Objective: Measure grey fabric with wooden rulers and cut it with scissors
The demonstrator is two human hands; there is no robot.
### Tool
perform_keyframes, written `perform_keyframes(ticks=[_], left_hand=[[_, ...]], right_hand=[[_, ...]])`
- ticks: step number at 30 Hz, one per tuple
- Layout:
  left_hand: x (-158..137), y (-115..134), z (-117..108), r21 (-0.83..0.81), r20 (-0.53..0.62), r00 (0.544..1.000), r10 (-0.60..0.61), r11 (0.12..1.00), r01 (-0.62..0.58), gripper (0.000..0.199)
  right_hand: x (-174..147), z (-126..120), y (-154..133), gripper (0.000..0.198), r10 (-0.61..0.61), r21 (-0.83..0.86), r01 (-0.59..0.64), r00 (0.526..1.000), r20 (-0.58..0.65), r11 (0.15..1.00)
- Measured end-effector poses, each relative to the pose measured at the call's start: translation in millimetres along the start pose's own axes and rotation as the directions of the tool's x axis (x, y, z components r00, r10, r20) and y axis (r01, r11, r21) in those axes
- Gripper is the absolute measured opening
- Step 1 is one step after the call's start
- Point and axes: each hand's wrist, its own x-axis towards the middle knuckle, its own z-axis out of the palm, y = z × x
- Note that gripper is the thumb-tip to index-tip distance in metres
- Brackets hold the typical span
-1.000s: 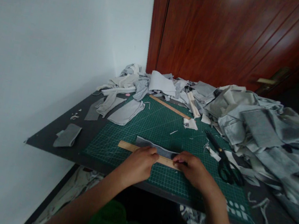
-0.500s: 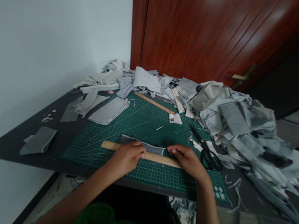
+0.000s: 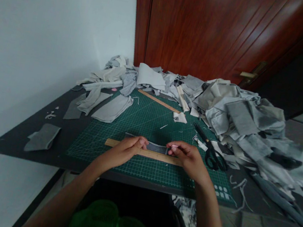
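Observation:
A narrow grey fabric strip (image 3: 157,148) lies lengthwise across the green cutting mat (image 3: 150,119), just beyond a wooden ruler (image 3: 158,156). My left hand (image 3: 131,147) is closed, fingertips pinching the strip near its middle, above the ruler. At the strip's right end my right hand (image 3: 186,156) is closed too, thumb and forefinger together on the fabric edge. Something small and pinkish shows at its fingertips; I cannot tell whether it is a nail or a separate piece. The ruler's right end passes under my right hand.
Black-handled scissors (image 3: 211,152) rest right of my right hand. A large heap of grey fabric scraps (image 3: 240,117) fills the back right. A second wooden ruler (image 3: 158,101) lies farther back. Stacked fabric pieces (image 3: 113,109) and a folded grey piece (image 3: 42,138) are on the left.
My right hand has moved left onto the strip's end and closed there. My left hand has come up off the ruler and now pinches the strip. The view has shifted slightly.

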Motion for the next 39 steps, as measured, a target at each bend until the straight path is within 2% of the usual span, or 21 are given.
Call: perform_keyframes(ticks=[4, 6, 8, 12, 16, 22, 26, 30, 35, 39], left_hand=[[-2, -2, -1, -0.044, -0.014, 0.999, -0.031, 0.999, 0.031, 0.06], [-2, -6, -1, -0.049, -0.018, 0.999, -0.051, 0.998, 0.051, 0.065], [-1, -10, 0, -0.072, -0.023, 0.997, -0.077, 0.995, 0.076, 0.068], [-1, -15, 1, -0.164, -0.025, 0.993, -0.118, 0.98, 0.113, 0.075], [-1, -11, 0, -0.252, -0.011, 0.989, -0.147, 0.958, 0.139, 0.079], [1, -9, -1, -0.292, 0.036, 0.991, -0.127, 0.947, 0.133, 0.084], [2, -17, -2, -0.262, 0.038, 0.993, -0.116, 0.957, 0.122, 0.091], [4, -25, 0, -0.335, 0.072, 0.99, -0.123, 0.932, 0.14, 0.099], [5, -25, -1, -0.407, 0.125, 0.988, -0.09, 0.903, 0.134, 0.104], [6, -22, -3, -0.469, 0.173, 0.982, -0.081, 0.87, 0.154, 0.106]], right_hand=[[-2, 34, -10, 0.023, -0.041, -0.011, 0.044, 0.987, 0.152, 0.999], [-2, 47, -12, 0.024, -0.064, -0.053, 0.074, 0.985, 0.158, 0.996], [-3, 55, -12, 0.023, -0.098, -0.171, 0.121, 0.986, 0.135, 0.978], [-4, 66, -13, 0.026, -0.211, -0.438, 0.251, 0.968, 0.139, 0.863], [-7, 77, -15, 0.029, -0.248, -0.6, 0.318, 0.948, 0.199, 0.734], [-8, 83, -13, 0.035, -0.244, -0.695, 0.337, 0.941, 0.233, 0.635], [-9, 85, -15, 0.044, -0.241, -0.746, 0.341, 0.939, 0.245, 0.572], [-10, 90, -15, 0.043, -0.282, -0.784, 0.353, 0.93, 0.236, 0.51], [-11, 95, -10, 0.032, -0.292, -0.785, 0.369, 0.923, 0.249, 0.498], [-12, 96, -8, 0.032, -0.306, -0.778, 0.378, 0.919, 0.249, 0.502]])
